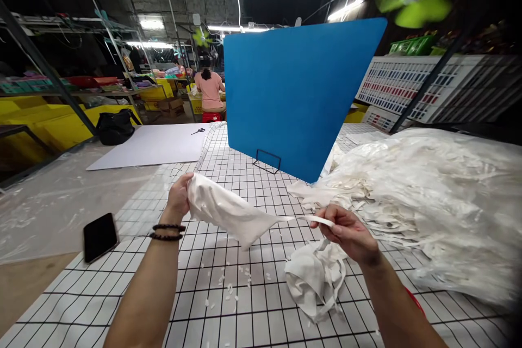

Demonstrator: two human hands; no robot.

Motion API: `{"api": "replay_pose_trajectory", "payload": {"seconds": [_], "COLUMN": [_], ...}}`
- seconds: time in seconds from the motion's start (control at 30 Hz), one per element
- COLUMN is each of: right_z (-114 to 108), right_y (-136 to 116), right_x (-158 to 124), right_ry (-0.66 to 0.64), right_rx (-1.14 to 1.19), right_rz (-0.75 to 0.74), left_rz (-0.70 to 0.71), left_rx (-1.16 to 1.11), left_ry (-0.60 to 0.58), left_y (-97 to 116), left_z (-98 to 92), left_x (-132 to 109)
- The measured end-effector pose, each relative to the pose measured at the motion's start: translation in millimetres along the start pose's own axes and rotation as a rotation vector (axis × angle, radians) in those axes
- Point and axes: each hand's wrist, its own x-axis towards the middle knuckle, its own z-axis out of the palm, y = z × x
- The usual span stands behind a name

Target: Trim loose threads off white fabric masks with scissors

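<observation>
While gripping a white cloth piece [232, 212], the left hand [178, 196] is lifting it | right hand [346, 231] is pinching its strap [314, 220] | gridded surface [244, 304] below.

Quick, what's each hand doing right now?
Left hand: closed on one end of the white cloth.
Right hand: closed, pinching the cloth's strap.
</observation>
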Motion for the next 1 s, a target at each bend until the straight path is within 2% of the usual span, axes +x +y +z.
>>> {"api": "replay_pose_trajectory", "payload": {"seconds": [0.07, 0.13, 0.23, 0.37, 0.43, 0.53, 0.57, 0.63, 0.73, 0.8, 0.9, 1.0], "right_z": [4.2, 6.0, -1.4, -24.6, -30.4, -19.6, -11.0, 11.2, 48.0, 69.1, 90.7, 102.2], "right_y": [-0.7, -0.9, -0.4, -4.4, -10.2, -17.3, -17.1, -10.1, 14.8, 34.0, 53.5, 60.9], "right_x": [-13.0, -20.8, -16.5, 10.4, 21.5, 22.1, 17.0, -0.3, -37.2, -62.6, -92.3, -109.6], "right_ry": [0.000, 0.092, 0.352, 0.647, 0.743, 0.794, 0.757, 0.576, 0.151, -0.075, -0.210, -0.203], "right_rx": [-0.187, -0.436, -0.839, -1.329, -1.361, -1.150, -1.063, -0.944, -0.917, -0.980, -1.051, -1.041], "right_rz": [-0.032, -0.033, -0.035, -0.201, -0.307, -0.468, -0.494, -0.481, -0.457, -0.487, -0.453, -0.419], "left_rz": [0.054, 0.092, 0.105, 0.135, 0.166, 0.171, 0.150, 0.067, -0.113, -0.245, -0.471, -0.738], "left_rx": [0.002, 0.001, 0.002, -0.013, -0.015, 0.049, 0.095, 0.220, 0.422, 0.514, 0.558, 0.462], "left_ry": [-0.045, -0.079, -0.142, -0.212, -0.214, -0.174, -0.154, -0.108, -0.015, 0.014, -0.071, -0.244], "left_y": [8.1, 8.4, 1.1, -4.3, -5.7, -16.0, -22.6, -39.6, -68.1, -86.0, -111.9, -139.0], "left_z": [18.3, 35.9, 58.5, 75.0, 73.0, 52.5, 41.4, 15.6, -20.1, -31.6, -21.3, 10.7], "left_x": [15.9, 29.7, 43.5, 48.4, 44.1, 26.5, 17.1, -7.0, -56.4, -97.2, -161.1, -209.1]}}
